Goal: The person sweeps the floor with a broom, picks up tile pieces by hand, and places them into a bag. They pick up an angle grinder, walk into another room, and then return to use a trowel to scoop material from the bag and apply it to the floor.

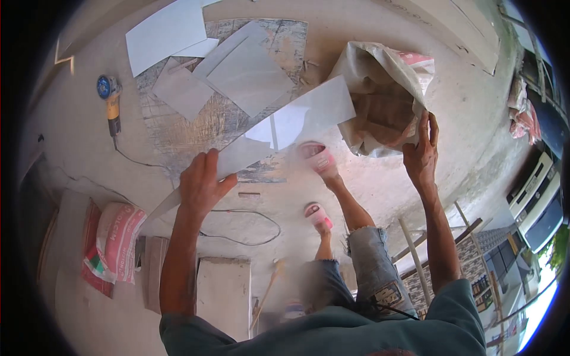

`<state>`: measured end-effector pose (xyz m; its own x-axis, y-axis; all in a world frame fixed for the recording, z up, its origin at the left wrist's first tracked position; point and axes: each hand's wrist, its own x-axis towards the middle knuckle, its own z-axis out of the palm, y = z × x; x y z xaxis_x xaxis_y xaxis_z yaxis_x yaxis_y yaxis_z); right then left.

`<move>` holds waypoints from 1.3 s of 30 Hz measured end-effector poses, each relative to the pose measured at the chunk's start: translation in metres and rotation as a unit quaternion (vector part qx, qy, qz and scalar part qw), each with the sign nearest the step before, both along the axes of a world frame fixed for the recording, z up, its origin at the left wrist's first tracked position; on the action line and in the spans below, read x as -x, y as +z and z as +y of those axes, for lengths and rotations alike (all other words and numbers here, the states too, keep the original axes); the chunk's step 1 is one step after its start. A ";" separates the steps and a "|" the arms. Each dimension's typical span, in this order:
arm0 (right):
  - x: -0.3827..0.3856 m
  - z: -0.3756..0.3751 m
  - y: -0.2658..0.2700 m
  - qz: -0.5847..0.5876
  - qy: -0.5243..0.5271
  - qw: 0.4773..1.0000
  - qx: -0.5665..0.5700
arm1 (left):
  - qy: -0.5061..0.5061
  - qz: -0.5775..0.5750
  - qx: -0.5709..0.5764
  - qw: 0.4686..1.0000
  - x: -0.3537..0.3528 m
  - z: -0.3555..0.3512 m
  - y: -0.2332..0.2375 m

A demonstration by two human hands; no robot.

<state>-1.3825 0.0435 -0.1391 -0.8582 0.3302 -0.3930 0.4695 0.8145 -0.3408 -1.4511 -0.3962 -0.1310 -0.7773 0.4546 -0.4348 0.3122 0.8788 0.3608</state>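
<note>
My left hand (205,181) is closed around a long, glossy white strip of tile (323,113), which runs diagonally up to the right. The strip's far end reaches the mouth of a woven sack (362,65). With its fingers on the sack's right rim, my right hand (423,151) grips the edge and the mouth gapes open. Brownish shadow fills the inside of the sack, and I cannot make out its contents. Behind the strip, several flat pale tiles (249,77) lie overlapping on a scuffed, marked board (219,127).
An angle grinder (111,104) with a blue disc rests on the floor at left, its cord trailing right. A red-and-white cement bag (119,240) and a pale box (224,291) stand lower left. Two pink sandals (317,159) are on my feet. Wooden poles (415,255) stand at right.
</note>
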 end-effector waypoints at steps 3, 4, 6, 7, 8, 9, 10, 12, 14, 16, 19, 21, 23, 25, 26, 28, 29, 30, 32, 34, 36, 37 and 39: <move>-0.005 0.000 -0.008 0.055 0.034 0.998 -0.018 | -0.063 -0.013 -0.006 0.998 0.015 0.067 -0.044; -0.006 0.002 -0.006 0.067 0.042 0.996 -0.028 | -0.073 -0.026 0.002 0.997 0.020 0.097 -0.059; -0.005 0.000 -0.006 0.041 -0.010 0.999 -0.013 | -0.111 0.064 -0.066 0.990 0.016 0.155 -0.089; -0.006 0.001 -0.006 0.037 -0.016 0.999 0.002 | -0.138 0.095 -0.065 0.984 0.012 0.188 -0.094; -0.006 0.001 -0.007 0.034 -0.023 0.999 0.013 | -0.166 0.127 -0.067 0.976 0.012 0.205 -0.097; -0.010 -0.002 -0.013 0.033 -0.017 0.999 0.024 | -0.156 0.102 -0.045 0.981 0.013 0.202 -0.103; -0.021 0.002 -0.019 0.029 -0.011 0.999 0.020 | -0.144 0.074 -0.038 0.986 0.012 0.207 -0.108; -0.029 0.026 -0.017 -0.003 -0.007 1.000 -0.029 | -0.124 0.029 -0.066 0.990 0.009 0.227 -0.118; -0.031 0.039 -0.016 -0.008 -0.014 0.998 -0.065 | -0.066 -0.022 -0.096 0.993 0.004 0.218 -0.112; -0.029 0.048 -0.017 0.012 0.008 0.998 -0.067 | -0.049 -0.030 -0.097 0.994 -0.004 0.196 -0.099; -0.026 0.040 -0.017 0.004 -0.032 0.999 -0.037 | -0.047 -0.035 -0.101 0.993 -0.018 0.155 -0.069; -0.028 0.032 -0.010 0.020 0.008 0.999 -0.032 | -0.050 -0.060 -0.086 0.993 -0.020 0.144 -0.049; -0.030 0.018 -0.003 0.026 0.023 0.999 -0.010 | -0.048 -0.104 -0.049 0.992 -0.019 0.135 -0.035; -0.033 0.009 0.005 0.023 0.012 1.000 0.015 | -0.049 -0.120 -0.042 0.991 -0.016 0.144 -0.034; -0.031 0.006 0.007 0.034 0.005 0.999 0.026 | -0.047 -0.128 -0.042 0.990 -0.014 0.153 -0.038; -0.026 -0.002 0.007 0.052 -0.001 0.997 0.050 | -0.044 -0.124 -0.061 0.989 -0.010 0.180 -0.053; -0.019 -0.006 0.009 0.036 -0.008 0.998 0.045 | -0.040 -0.123 -0.069 0.989 -0.009 0.196 -0.063; -0.014 -0.008 0.013 0.045 -0.018 0.998 0.048 | -0.039 -0.116 -0.087 0.989 -0.008 0.213 -0.073; -0.001 -0.019 0.020 0.066 -0.039 0.995 0.067 | -0.060 -0.102 -0.111 0.987 0.003 0.247 -0.097; 0.006 -0.021 0.025 0.083 -0.041 0.996 0.008 | -0.104 -0.060 -0.142 0.983 0.010 0.281 -0.121; -0.004 0.003 0.006 0.089 -0.068 0.994 0.007 | -0.100 0.054 -0.212 0.971 0.011 0.306 -0.134; -0.004 0.010 -0.005 0.103 -0.054 0.993 -0.004 | -0.078 0.129 -0.262 0.953 0.015 0.307 -0.138; -0.005 0.017 -0.017 0.115 -0.036 0.993 -0.014 | 0.019 0.085 -0.345 0.935 0.022 0.288 -0.122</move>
<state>-1.3775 0.0608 -0.1561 -0.8979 0.4025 -0.1784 0.4393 0.7923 -0.4235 -1.4727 -0.1082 -0.2530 -0.8299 0.5520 0.0818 0.3892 0.4674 0.7938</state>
